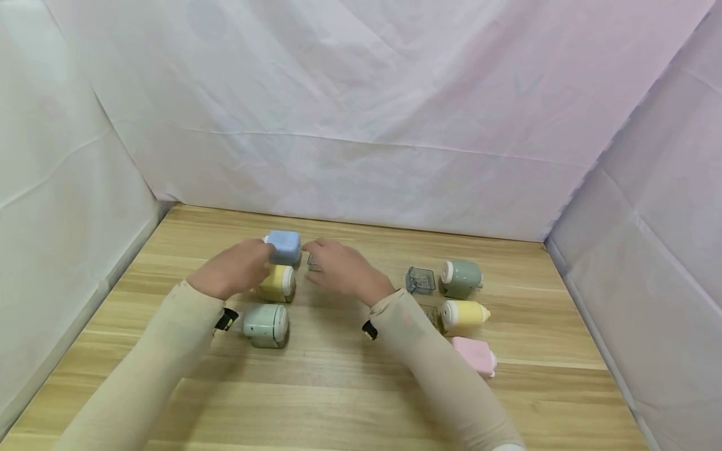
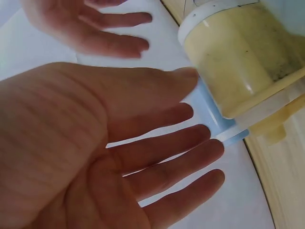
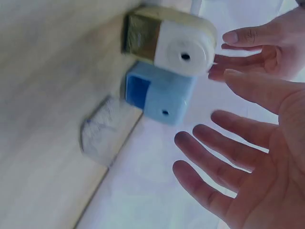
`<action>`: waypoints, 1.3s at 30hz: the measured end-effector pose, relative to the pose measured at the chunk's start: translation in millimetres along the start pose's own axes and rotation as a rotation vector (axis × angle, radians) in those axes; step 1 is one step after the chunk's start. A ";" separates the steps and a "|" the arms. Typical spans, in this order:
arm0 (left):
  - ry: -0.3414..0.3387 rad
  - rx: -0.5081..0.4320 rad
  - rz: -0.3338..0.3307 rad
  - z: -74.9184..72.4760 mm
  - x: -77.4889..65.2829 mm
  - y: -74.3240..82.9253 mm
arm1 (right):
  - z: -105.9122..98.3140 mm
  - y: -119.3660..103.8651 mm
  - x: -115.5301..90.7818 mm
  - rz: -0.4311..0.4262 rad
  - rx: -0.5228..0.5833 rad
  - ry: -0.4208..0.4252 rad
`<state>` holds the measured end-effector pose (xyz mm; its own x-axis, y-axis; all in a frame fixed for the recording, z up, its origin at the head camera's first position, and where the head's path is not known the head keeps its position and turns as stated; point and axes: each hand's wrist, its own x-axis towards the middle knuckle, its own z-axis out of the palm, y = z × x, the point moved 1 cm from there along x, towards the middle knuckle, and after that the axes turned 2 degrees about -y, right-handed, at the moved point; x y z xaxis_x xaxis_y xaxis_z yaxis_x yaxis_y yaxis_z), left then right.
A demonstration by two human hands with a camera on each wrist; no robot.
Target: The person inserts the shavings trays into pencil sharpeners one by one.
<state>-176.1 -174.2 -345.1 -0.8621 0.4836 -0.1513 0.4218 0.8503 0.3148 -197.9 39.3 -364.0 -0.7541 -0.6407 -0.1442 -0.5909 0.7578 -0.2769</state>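
Note:
A blue pencil sharpener point(image 1: 284, 245) lies near the table's back left, its drawer slot vacant in the right wrist view. My left hand point(image 1: 239, 266) is beside it with extended fingers; whether the fingertips touch it I cannot tell. Just in front sits a yellow pencil sharpener point(image 3: 186, 45) with its drawer in. A clear shavings drawer point(image 3: 107, 129) rests on the table next to the blue sharpener. In the head view my right hand point(image 1: 344, 269) partly covers that drawer. Its fingers are spread and grip nothing in the right wrist view.
Nearest on the left is a pale green sharpener point(image 1: 265, 326). To the right stand a dark green sharpener point(image 1: 464, 279), a yellow one point(image 1: 465, 313) and a pink one point(image 1: 475, 356), partly behind my right sleeve. Another clear drawer point(image 1: 420, 280) lies beside the dark green one. White cloth point(image 1: 361, 169) walls the table.

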 end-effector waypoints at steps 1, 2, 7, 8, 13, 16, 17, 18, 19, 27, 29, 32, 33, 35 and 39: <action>0.015 0.010 0.005 -0.1 0.9 0.3 | -3.0 1.9 0.5 0.009 0.002 0.014; 0.034 0.022 0.012 0.0 1.9 0.4 | -5.8 3.5 1.1 0.016 0.004 0.028; 0.126 0.087 0.005 3.1 7.3 2.6 | -13.4 13.3 5.3 0.054 0.032 0.091; 0.140 0.093 -0.003 3.7 7.9 3.0 | -13.7 15.4 6.2 0.059 0.036 0.099; 0.198 0.123 -0.013 5.5 7.6 4.3 | -9.7 26.5 12.1 0.093 0.039 0.116; 0.242 0.150 0.019 6.1 6.5 5.0 | -3.5 34.6 17.1 0.128 0.038 0.108; 0.254 0.160 0.027 6.2 6.3 5.2 | -1.0 37.6 18.9 0.140 0.039 0.103; 0.263 0.167 0.033 6.1 5.9 5.8 | 1.1 40.0 20.3 0.151 0.042 0.096; 0.275 0.171 0.035 6.2 5.6 6.2 | 3.0 42.3 21.9 0.159 0.041 0.089; 0.274 0.189 0.008 7.3 4.8 8.0 | 26.1 52.7 29.8 0.210 0.019 0.005; 0.273 0.192 0.004 7.9 4.7 8.5 | 30.1 52.6 29.9 0.218 0.035 -0.012; 0.276 0.196 0.004 8.8 4.5 9.2 | 34.3 52.5 29.1 0.221 0.041 -0.027; 0.277 0.196 0.005 9.0 4.5 9.8 | 35.6 52.9 28.9 0.222 0.036 -0.030; 0.275 0.196 0.002 9.2 4.3 10.6 | 37.6 53.5 28.8 0.224 0.032 -0.029; 0.271 0.189 -0.004 9.9 4.8 10.5 | 42.3 56.1 29.5 0.232 0.035 -0.019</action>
<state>-173.0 -160.9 -351.8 -0.8965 0.4288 0.1110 0.4409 0.8879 0.1311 -241.1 57.7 -424.0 -0.8629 -0.4520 -0.2260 -0.3913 0.8806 -0.2673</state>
